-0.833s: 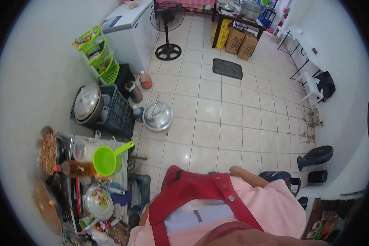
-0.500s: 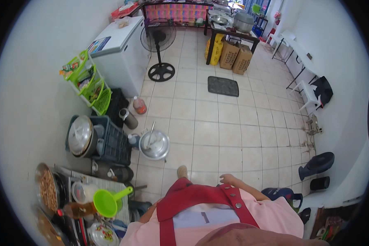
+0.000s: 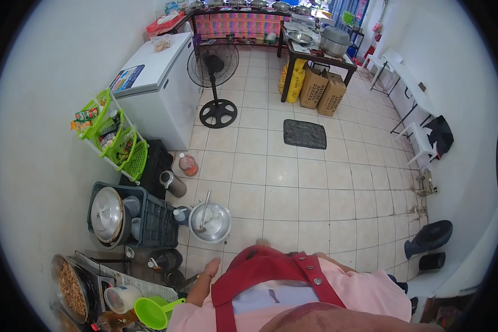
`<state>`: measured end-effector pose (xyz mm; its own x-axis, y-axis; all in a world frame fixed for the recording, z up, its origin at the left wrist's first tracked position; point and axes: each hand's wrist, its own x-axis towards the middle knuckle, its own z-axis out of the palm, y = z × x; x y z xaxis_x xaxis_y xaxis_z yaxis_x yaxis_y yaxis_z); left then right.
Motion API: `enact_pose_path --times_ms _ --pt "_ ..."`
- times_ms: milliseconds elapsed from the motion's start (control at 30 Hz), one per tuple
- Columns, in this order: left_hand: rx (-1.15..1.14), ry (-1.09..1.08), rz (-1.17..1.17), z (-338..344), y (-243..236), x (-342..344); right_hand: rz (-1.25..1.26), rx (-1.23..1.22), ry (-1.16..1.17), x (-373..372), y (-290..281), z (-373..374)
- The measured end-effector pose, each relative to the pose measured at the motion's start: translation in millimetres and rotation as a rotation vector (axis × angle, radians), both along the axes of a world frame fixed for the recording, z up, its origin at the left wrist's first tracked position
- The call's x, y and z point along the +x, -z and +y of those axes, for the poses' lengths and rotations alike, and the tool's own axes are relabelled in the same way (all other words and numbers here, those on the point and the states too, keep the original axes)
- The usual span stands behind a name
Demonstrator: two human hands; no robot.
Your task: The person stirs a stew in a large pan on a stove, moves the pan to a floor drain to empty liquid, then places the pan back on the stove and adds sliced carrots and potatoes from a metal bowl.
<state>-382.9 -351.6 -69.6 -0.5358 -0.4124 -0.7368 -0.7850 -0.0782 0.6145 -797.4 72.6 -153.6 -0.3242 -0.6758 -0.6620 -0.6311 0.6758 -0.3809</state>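
My left hand [image 3: 212, 267] hangs at my side, left of the red apron [image 3: 260, 272]. Its fingers look loosely stretched, and I see nothing in them. Nearest to it is a large silver pot [image 3: 214, 228] on the floor, with a long-handled ladle [image 3: 205, 209] lying across its top; the hand is apart from both. Of my right arm only a piece of forearm [image 3: 337, 264] shows beside the apron; the right hand is hidden behind my body.
At lower left are a pan of browned pieces [image 3: 72, 290], a white tub [image 3: 123, 299] and a green dipper [image 3: 152, 312]. Along the left stand a dark crate [image 3: 160, 221], green rack [image 3: 113, 138], white freezer [image 3: 169, 99] and stand fan [image 3: 218, 113]. A dark mat [image 3: 305, 134] lies ahead.
My view has shifted slightly, with floor things sitting lower. My left hand has come into view beside the apron. My right hand, seen earlier, has gone behind my body.
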Motion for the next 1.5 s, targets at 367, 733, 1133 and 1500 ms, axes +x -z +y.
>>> enact_pose_path --times_ms 367,733,1133,1500 --pt "-0.731 -0.088 -0.114 59 -81 -10 0.226 -0.140 -0.212 -105 -111 -217" --pt "-1.055 -0.063 -0.361 132 -37 28 -0.020 -0.203 -0.699 -4 -232 -345" --pt "-1.521 -0.429 -0.235 139 -71 -5 -0.490 -0.463 -1.150 159 -276 -392" --pt "-0.655 -0.933 -0.351 274 -70 54 -0.550 -0.601 -1.470 283 -287 -395"
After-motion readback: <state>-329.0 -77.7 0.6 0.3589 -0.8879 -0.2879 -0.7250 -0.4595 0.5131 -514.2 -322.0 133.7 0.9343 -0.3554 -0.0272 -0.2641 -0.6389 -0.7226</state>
